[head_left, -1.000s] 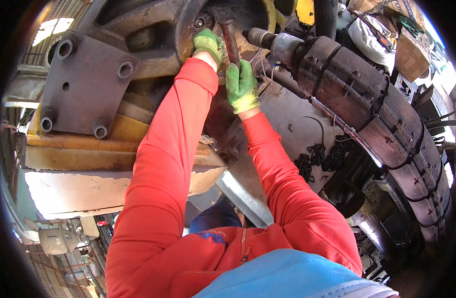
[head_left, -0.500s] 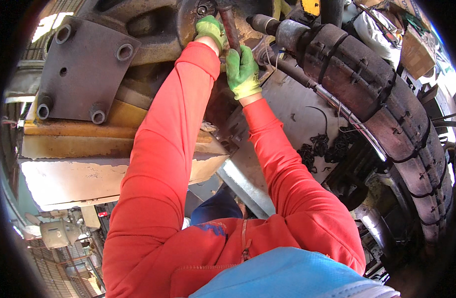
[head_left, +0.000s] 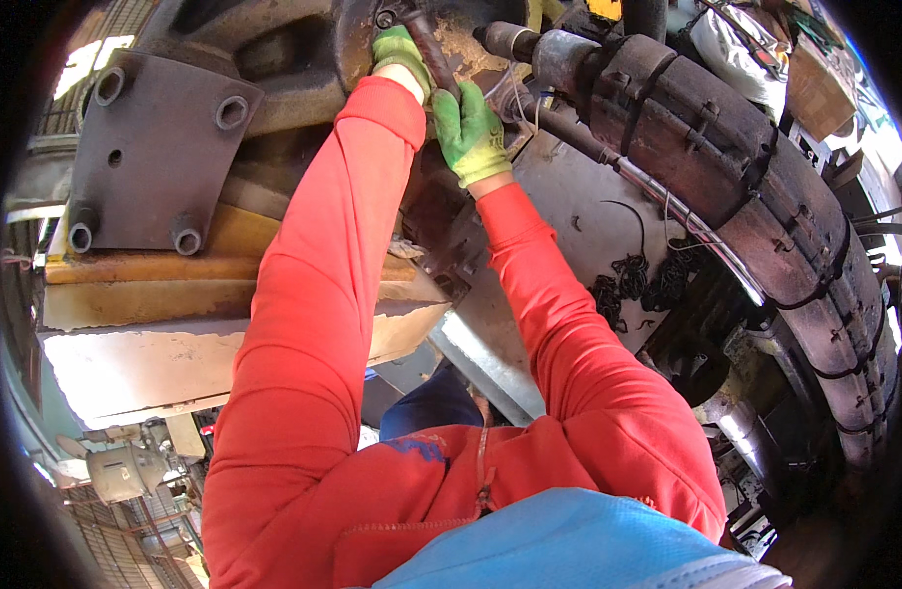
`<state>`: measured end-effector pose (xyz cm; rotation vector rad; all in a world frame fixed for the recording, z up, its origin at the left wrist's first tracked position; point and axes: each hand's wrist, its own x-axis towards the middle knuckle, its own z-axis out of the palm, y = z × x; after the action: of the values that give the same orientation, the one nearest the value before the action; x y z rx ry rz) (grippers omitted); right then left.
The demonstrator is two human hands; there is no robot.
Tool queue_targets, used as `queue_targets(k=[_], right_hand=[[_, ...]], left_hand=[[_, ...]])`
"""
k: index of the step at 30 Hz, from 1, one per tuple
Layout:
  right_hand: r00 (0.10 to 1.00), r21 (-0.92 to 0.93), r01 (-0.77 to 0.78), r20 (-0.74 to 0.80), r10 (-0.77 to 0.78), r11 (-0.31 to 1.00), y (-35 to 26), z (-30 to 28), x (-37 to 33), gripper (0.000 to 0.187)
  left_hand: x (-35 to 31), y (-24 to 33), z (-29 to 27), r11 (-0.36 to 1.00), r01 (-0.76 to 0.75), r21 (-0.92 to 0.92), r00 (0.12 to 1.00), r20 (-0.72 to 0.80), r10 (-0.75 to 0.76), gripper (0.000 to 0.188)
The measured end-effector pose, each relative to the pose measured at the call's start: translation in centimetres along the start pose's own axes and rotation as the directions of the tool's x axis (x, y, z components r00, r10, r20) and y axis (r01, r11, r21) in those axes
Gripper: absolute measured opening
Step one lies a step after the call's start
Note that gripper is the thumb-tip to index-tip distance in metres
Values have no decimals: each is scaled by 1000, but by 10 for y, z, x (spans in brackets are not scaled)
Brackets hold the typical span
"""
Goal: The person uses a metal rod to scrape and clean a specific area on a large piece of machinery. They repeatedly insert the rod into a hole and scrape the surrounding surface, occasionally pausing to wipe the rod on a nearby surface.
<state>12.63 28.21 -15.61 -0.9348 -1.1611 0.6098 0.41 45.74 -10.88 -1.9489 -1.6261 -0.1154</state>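
My left hand [head_left: 400, 57], in a green work glove, is closed beside a round bolt-like fitting [head_left: 384, 19] on a large dark metal casting [head_left: 304, 59]. What its fingers hold is hidden. Just to its right runs a thick, worn brown bar [head_left: 430, 51], slanting down toward me. The lower end of that bar goes into my right hand [head_left: 472, 134], gloved in the same green, with fingers closed round it. The upper end of the bar lies close to the fitting near the top edge of the picture.
At left stands a dark steel plate [head_left: 161, 147] with short tubes at its corners, above a yellow-edged block [head_left: 147, 314]. A segmented, curved dark metal assembly [head_left: 726, 167] arches down the right side, with a thin rod [head_left: 687, 221] beside it. Black tangled cord [head_left: 657, 285] lies on a grey surface.
The scene has shifted slightly left and up in the picture. The bar leans more to the left at its top, and my right hand has turned with it.
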Motion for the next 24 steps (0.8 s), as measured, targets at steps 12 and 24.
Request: queue_targets(k=[12, 24], right_hand=[[998, 58, -2, -63, 6, 998, 3, 0, -3, 24], [996, -8, -79, 37, 79, 997, 14, 0, -5, 31]], left_hand=[[-19, 18, -49, 931, -225, 288, 956, 252, 153, 22], [-33, 23, -76, 892, -261, 368, 948, 271, 166, 28]])
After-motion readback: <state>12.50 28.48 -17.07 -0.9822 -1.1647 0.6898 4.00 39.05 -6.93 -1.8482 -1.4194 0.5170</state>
